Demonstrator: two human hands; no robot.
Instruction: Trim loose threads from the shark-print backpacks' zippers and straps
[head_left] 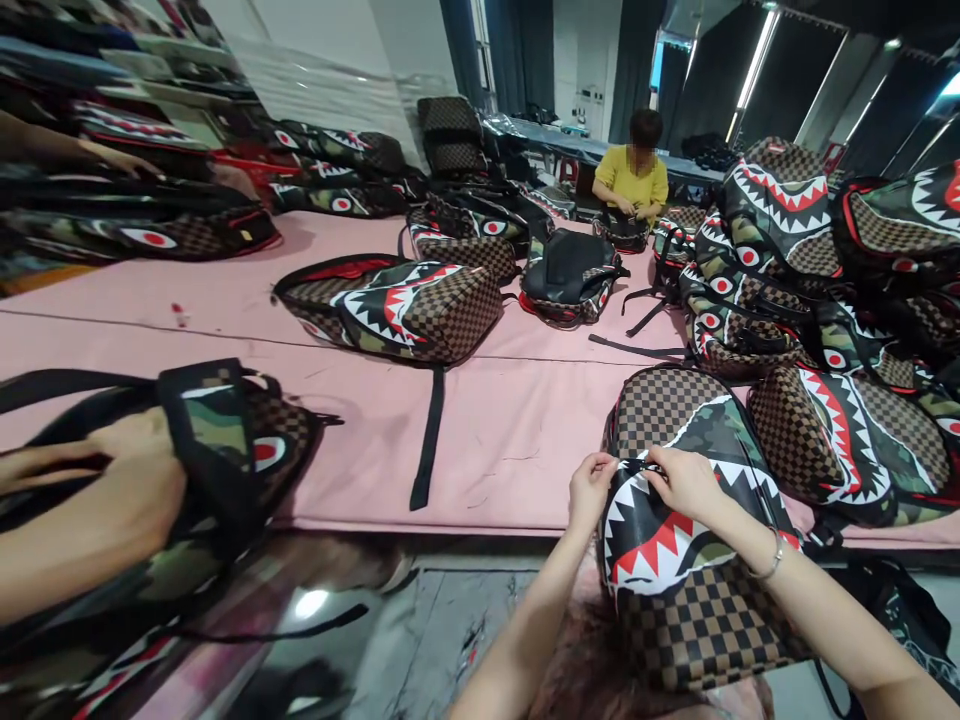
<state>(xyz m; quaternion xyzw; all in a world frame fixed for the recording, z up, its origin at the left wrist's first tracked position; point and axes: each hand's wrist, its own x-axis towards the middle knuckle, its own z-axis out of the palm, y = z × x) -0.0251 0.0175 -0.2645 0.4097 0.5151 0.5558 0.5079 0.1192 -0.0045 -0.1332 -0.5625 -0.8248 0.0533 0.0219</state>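
A backpack (705, 620) with a brown check, camouflage and shark-teeth print lies tilted over the table's near edge, in front of me. Over its upper left part, my left hand (592, 488) and my right hand (679, 480) pinch a small black piece (634, 465) between them, close to the side edge. The fingers of both hands are bent and pressed together. What exactly the black piece is, I cannot make out. A bracelet circles my right wrist.
The pink table (517, 430) bears a shark-print bag (397, 305) with a hanging strap and a black-backed backpack (574, 265). More backpacks (787, 210) pile up at right. Another person's hands (135, 460) work at left; a person in yellow (634, 180) works behind.
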